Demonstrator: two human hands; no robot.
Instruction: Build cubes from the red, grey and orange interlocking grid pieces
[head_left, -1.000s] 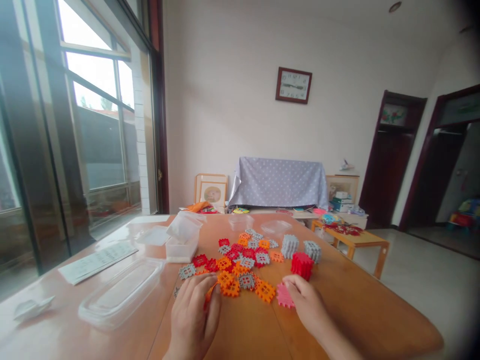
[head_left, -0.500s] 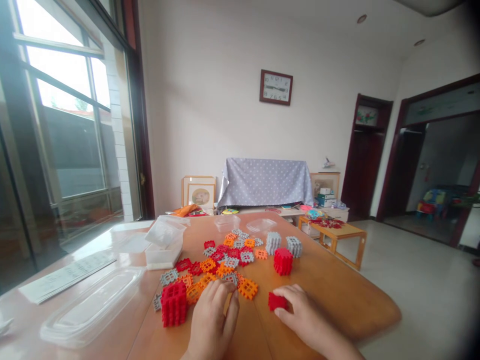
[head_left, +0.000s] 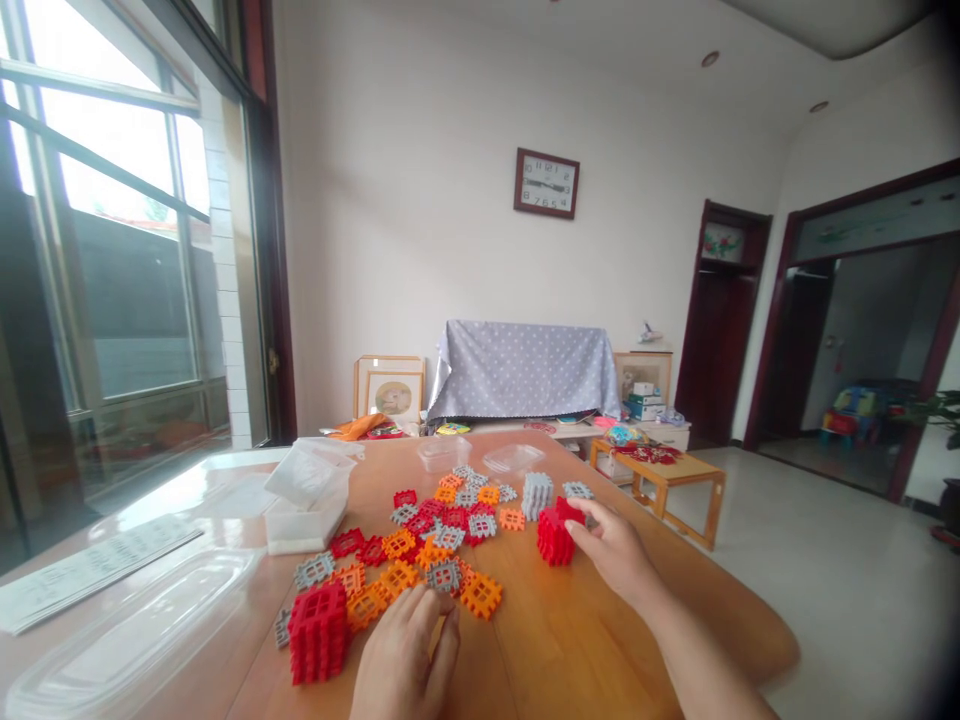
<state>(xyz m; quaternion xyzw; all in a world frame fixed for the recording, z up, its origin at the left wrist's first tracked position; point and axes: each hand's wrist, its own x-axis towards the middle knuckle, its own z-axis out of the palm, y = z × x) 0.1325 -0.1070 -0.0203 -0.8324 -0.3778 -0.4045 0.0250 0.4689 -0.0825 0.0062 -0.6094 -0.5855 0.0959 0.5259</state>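
Reaching forward with the right hand (head_left: 616,552) to the red stack (head_left: 555,542) on the right part of the table (head_left: 566,640), with the grip closed on a red piece (head_left: 571,508) between thumb and fingers, tilted at the top of that stack. Holding the left hand (head_left: 411,652) low at the near edge of the scattered pieces (head_left: 456,517), with fingers curled inward; cannot tell whether clamped on anything there. Facing a loose spread of red, orange and gray, often overlapping, across the middle of the table, with a second red stack (head_left: 318,645) to the left of the left hand. Having a gray stack (head_left: 538,498) just behind the first red one, plus another gray pile (head_left: 578,490) near the right fingertips. Farther left, showing a clear plastic tray (head_left: 142,615), printed paper (head_left: 94,572) beside it, and a white container (head_left: 304,530).
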